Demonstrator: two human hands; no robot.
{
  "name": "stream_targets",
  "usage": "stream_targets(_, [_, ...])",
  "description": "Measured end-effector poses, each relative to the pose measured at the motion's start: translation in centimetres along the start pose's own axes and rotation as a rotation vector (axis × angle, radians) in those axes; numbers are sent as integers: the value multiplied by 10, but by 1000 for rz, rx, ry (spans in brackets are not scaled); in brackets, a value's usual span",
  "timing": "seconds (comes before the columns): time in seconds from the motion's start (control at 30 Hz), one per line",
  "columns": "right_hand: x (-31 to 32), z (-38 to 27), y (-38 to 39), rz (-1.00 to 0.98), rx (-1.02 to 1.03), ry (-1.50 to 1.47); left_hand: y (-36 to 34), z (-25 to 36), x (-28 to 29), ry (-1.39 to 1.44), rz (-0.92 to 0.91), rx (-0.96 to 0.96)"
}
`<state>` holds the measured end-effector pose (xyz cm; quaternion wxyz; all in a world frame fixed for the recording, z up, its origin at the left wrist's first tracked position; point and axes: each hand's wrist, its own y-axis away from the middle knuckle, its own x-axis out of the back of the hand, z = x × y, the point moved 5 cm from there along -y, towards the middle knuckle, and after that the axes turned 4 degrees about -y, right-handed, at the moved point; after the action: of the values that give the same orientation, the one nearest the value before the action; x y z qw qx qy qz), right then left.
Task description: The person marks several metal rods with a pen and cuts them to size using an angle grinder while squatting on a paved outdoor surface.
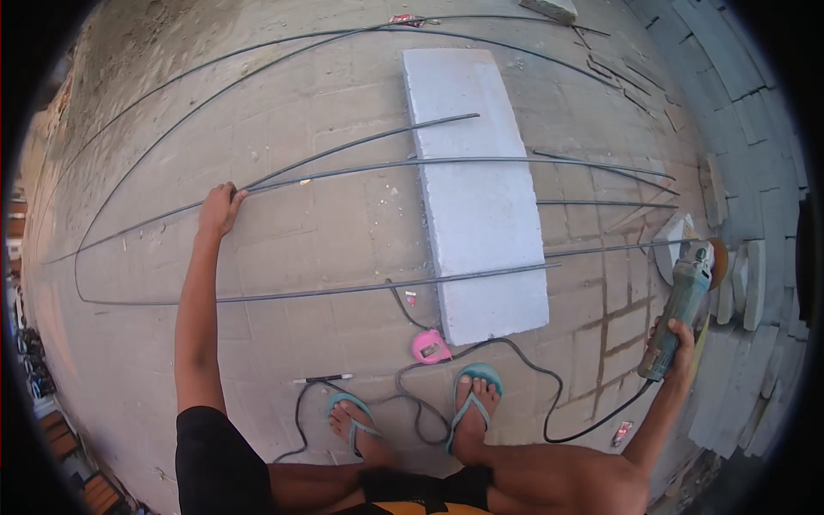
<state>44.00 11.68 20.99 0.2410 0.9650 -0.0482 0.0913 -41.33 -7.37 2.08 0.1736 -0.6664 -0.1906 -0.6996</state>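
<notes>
My left hand (pixel 221 209) is closed around thin steel rods (pixel 481 160) at the left, where two of them run close together. These rods stretch rightward, and their right parts cross a long pale block (pixel 481 223) lying on the ground. Off to the right, my right hand (pixel 676 348) grips the body of an angle grinder (pixel 689 292). Its brownish disc (pixel 719 263) is on the far side, beside the right end of another rod and a pale stone piece (pixel 672 245). Whether the disc touches that rod, I cannot tell.
A pink tape measure (pixel 431 347) rests near my feet, beside the block's near end. The grinder's black cord (pixel 556 403) winds across the ground past my sandals (pixel 481 372). A pen-like stick (pixel 323 378) lies left of them. Grey slabs (pixel 755 129) are stacked along the right.
</notes>
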Motion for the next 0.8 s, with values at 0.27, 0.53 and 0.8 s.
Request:
stream_targets(0.27, [43, 46, -53, -26, -69, 13, 14, 59, 7, 90, 290, -178])
stream_targets(0.53, [-21, 40, -32, -66, -67, 59, 61, 30, -10, 72, 117, -125])
stream_targets(0.8, [-58, -3, 14, -28, -15, 39, 27, 13, 6, 43, 140, -203])
